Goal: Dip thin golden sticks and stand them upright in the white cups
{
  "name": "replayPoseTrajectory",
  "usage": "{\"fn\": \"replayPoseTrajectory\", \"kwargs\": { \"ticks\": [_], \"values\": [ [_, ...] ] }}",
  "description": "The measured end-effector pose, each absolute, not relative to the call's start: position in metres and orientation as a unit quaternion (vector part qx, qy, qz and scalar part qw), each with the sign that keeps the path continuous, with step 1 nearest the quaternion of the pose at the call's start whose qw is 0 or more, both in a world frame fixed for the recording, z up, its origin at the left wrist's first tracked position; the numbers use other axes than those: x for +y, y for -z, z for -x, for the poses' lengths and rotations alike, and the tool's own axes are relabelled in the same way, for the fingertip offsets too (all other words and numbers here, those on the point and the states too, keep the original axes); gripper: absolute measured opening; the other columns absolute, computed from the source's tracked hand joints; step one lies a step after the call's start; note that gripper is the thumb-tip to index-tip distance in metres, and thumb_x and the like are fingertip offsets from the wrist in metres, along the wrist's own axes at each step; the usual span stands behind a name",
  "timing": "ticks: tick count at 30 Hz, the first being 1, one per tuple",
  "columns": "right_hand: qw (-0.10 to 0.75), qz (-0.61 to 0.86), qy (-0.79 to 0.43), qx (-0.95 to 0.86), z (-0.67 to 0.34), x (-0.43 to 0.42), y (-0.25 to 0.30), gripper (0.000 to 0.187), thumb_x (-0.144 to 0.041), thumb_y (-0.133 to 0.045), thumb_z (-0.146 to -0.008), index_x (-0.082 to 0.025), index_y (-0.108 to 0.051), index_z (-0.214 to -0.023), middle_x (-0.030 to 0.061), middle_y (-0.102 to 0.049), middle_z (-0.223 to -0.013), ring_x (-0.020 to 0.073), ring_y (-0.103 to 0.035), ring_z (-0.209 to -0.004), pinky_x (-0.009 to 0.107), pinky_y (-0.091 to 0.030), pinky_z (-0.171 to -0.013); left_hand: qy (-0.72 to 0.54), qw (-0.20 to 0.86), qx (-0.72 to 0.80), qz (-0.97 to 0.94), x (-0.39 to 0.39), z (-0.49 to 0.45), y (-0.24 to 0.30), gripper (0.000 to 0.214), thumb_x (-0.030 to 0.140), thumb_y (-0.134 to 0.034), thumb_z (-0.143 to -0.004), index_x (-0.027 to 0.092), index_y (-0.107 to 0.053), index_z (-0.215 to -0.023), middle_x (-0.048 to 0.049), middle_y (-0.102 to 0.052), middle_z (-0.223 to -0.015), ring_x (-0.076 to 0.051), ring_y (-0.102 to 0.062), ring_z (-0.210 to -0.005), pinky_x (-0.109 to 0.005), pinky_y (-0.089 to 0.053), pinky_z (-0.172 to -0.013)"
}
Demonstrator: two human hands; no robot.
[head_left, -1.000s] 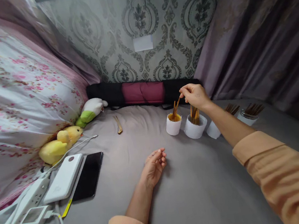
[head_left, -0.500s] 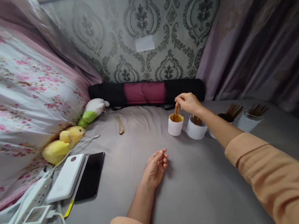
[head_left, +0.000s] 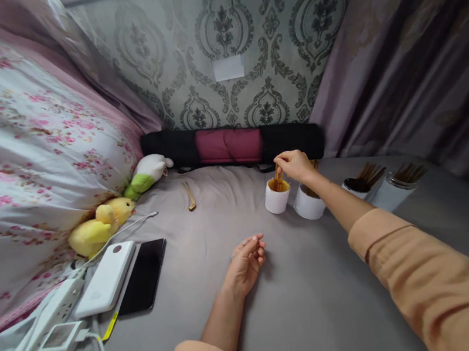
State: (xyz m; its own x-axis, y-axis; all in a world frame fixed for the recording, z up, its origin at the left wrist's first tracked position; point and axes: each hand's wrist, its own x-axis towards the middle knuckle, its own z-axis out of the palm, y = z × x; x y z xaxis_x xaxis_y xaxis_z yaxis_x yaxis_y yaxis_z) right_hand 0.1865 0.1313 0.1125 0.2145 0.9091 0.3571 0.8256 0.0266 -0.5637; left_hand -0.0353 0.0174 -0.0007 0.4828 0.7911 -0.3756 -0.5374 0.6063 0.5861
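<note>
My right hand (head_left: 296, 164) is stretched out over a white cup with a yellow inside (head_left: 276, 196) and pinches a thin brown stick (head_left: 278, 178) that stands in that cup. A second white cup (head_left: 307, 204) with more sticks sits just to its right, partly behind my wrist. My left hand (head_left: 247, 263) rests on the grey sheet (head_left: 308, 306), fingers loosely curled, holding nothing. Both arms wear peach sleeves.
Two more containers of brown sticks (head_left: 366, 177) (head_left: 399, 180) stand to the right. A lone stick (head_left: 189, 197) lies on the sheet. At the left are a dark phone (head_left: 143, 275), a white power bank (head_left: 107, 277), a power strip (head_left: 29, 338), plush toys (head_left: 95, 224) and floral bedding.
My right hand has come down and slightly left, lowering the stick into the yellow-lined cup. My left hand has stayed where it was.
</note>
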Motion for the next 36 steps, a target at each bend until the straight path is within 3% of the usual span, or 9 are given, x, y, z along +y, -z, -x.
{"fn": "replayPoseTrajectory", "kwargs": {
  "ticks": [5,20,36],
  "values": [
    [0.336,0.703,-0.036,-0.626,-0.188,0.132,-0.113,0.025,-0.033,-0.048,-0.078,-0.022,-0.070,-0.081,0.0006,-0.066,-0.058,0.0162,-0.062,-0.070,0.023,-0.042,-0.067,-0.397,0.839,0.317,-0.197,0.017,0.035,0.000,0.017,0.018,-0.062,-0.073,0.009,-0.060,-0.088,-0.0026,-0.055,-0.069,-0.004,-0.048,-0.053,-0.016,-0.037,-0.048],
    [0.311,0.741,-0.005,-0.596,-0.186,0.131,-0.111,0.029,-0.035,-0.051,-0.078,-0.026,-0.065,-0.101,0.0012,-0.067,-0.064,0.0179,-0.061,-0.080,0.027,-0.042,-0.070,-0.399,0.836,0.328,-0.186,0.017,0.034,-0.004,0.016,0.016,-0.061,-0.074,0.009,-0.059,-0.088,-0.0024,-0.055,-0.067,-0.004,-0.048,-0.052,-0.016,-0.037,-0.047],
    [0.356,0.729,-0.005,-0.585,-0.196,0.119,-0.115,0.029,-0.036,-0.046,-0.080,-0.024,-0.065,-0.099,-0.0001,-0.065,-0.058,0.0175,-0.060,-0.073,0.027,-0.042,-0.065,-0.401,0.838,0.314,-0.196,0.018,0.036,0.003,0.018,0.017,-0.061,-0.074,0.009,-0.059,-0.090,-0.0028,-0.055,-0.070,-0.004,-0.049,-0.053,-0.015,-0.038,-0.047]
  ]
}}
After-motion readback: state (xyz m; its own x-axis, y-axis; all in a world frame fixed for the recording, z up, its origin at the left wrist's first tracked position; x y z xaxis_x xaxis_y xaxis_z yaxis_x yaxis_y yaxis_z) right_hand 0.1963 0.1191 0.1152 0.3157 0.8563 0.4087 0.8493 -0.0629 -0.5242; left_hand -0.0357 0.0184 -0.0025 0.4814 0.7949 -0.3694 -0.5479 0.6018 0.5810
